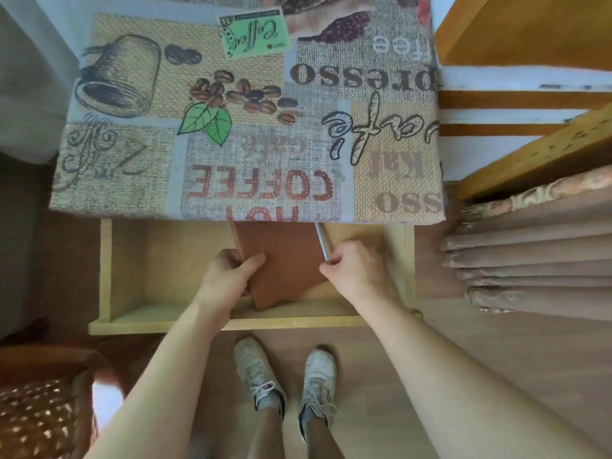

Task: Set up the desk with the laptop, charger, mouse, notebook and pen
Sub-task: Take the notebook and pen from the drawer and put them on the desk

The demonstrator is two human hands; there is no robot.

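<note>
The table [231, 104], covered in a coffee-print cloth, is bare of every task item, so by my reading the setup has barely begun. Its front edge overhangs the rear of the open wooden drawer [139, 260], and that overhang is the main hazard: anything lifted straight up could knock against the underside or catch the cloth's hem and drag it.

The brown notebook [284, 260] sits tilted inside the drawer, its far end tucked under the table edge and its near corner close to the drawer's front wall. The left hand [228, 273] is clamped on its left edge, thumb across the cover. Gripped along one side only, it could sag or swing open as it comes out, and the near corner might snag on the front wall.

The right hand [354, 266] is closed around the lower end of a silver pen [321, 241], which slants up toward the overhang. Held near the end like that, it could pivot in the grip, strike the table edge and fall back into the drawer or onto the floor.
</note>
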